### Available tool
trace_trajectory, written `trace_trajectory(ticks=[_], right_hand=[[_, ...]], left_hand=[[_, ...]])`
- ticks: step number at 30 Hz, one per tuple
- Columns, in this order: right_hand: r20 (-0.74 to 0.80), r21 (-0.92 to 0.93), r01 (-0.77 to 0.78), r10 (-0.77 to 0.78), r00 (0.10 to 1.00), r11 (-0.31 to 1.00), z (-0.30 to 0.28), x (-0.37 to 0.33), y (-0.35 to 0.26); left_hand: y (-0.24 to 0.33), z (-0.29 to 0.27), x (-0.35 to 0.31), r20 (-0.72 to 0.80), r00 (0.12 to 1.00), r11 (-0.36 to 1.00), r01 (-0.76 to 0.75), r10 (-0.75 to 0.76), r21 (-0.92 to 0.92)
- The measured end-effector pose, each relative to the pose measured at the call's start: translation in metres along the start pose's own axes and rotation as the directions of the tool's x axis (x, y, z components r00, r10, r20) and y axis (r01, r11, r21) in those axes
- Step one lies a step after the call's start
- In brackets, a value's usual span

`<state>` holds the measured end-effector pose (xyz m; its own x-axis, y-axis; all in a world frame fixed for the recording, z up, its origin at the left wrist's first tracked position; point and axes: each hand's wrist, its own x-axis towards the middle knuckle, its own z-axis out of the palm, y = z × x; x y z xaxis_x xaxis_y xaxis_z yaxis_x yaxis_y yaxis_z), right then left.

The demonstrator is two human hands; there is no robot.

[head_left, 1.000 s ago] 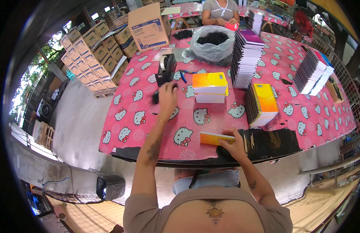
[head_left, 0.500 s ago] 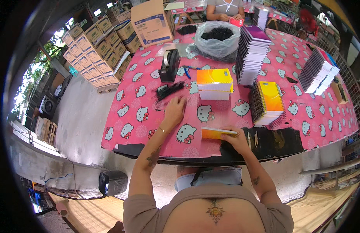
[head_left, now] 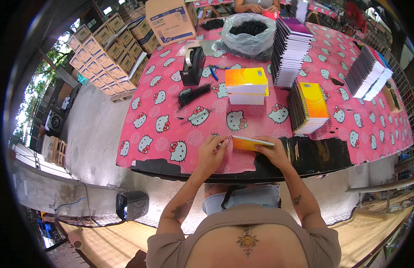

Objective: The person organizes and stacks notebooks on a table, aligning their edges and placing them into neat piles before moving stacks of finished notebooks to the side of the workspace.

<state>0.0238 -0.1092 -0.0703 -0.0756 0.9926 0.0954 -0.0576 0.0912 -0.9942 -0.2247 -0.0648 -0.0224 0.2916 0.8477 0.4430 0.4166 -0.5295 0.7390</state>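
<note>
Both hands on orange notebook [head_left: 251,143] at near edge of pink surface [head_left: 171,120]. R hand [head_left: 273,152] clamped on its right end; L hand [head_left: 212,152] fingers pinched tog. at left end. Clear bag [head_left: 249,38] at far side holds black stuff, prob. binding combs. Loose black combs [head_left: 193,94] beside tape dispenser [head_left: 192,66]. Cardboard boxes [head_left: 113,49] stacked left of surface, closed.

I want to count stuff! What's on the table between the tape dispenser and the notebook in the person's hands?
In the head view, black spiral combs lie between the tape dispenser and the held notebook.
</note>
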Motion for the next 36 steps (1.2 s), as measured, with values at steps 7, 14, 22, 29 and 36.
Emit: trace_trajectory(ticks=[7, 14, 22, 29, 36], right_hand=[[-0.011, -0.020, -0.012, 0.011, 1.000, 1.000, 0.002, -0.002, 0.002], [0.006, -0.021, 0.017, -0.017, 1.000, 1.000, 0.001, -0.003, 0.000], [0.027, -0.041, -0.012, 0.013, 1.000, 0.999, 0.006, -0.007, -0.009], [-0.169, 0.078, 0.009, 0.004, 0.986, 0.997, 0.029, -0.012, -0.026], [-0.080, 0.093, -0.017, 0.025, 0.996, 0.996, 0.032, -0.005, -0.033]], left_hand=[[-0.008, 0.003, 0.004, -0.029, 0.996, 0.996, -0.087, 0.088, 0.019], [0.005, -0.017, 0.023, 0.238, 0.954, 0.977, -0.203, 0.181, 0.072], [-0.009, -0.018, 0.034, 0.488, 0.852, 0.935, -0.309, 0.189, 0.176], [0.009, 0.022, -0.010, 0.197, 0.934, 0.705, -0.355, 0.298, 0.614], [0.017, 0.009, 0.004, 0.228, 0.955, 0.671, -0.297, 0.191, 0.679]])
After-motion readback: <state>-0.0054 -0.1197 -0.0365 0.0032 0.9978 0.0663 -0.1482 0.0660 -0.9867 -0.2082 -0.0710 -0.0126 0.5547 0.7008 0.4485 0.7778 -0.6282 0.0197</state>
